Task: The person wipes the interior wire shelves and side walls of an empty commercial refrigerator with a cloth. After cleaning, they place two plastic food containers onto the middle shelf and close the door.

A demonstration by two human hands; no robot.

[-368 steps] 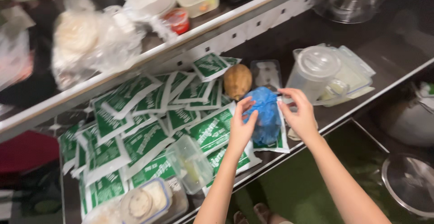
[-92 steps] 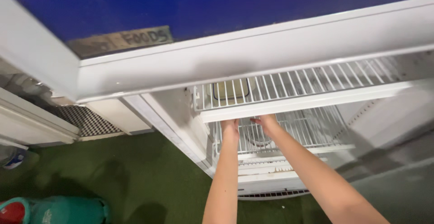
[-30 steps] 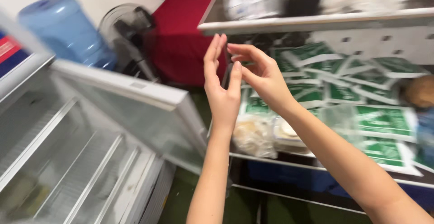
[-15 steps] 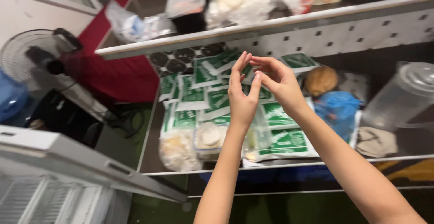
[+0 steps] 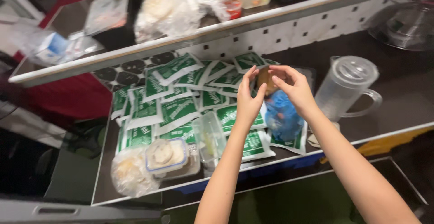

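Observation:
Both my hands are raised together above the lower metal shelf point(image 5: 398, 102). My left hand point(image 5: 249, 98) has its fingers apart and pointing up, holding nothing. My right hand point(image 5: 293, 88) curls beside it, fingertips almost touching the left hand, also empty. Just behind and between them lies a brown round fruit point(image 5: 264, 80), partly hidden. Below my right hand sits a blue plastic bag point(image 5: 282, 117). Green and white sachets point(image 5: 176, 111) cover the shelf to the left.
A clear plastic jug with lid point(image 5: 346, 86) stands to the right. Clear lidded containers point(image 5: 165, 154) and a bagged food item point(image 5: 129, 174) sit at the front left. The upper shelf point(image 5: 181, 38) holds plastic bags and tubs. Green floor lies below.
The view has swung away from the white fridge door and fan toward the shelf. My hands, still held together and empty, have come closer to the brown fruit and blue bag.

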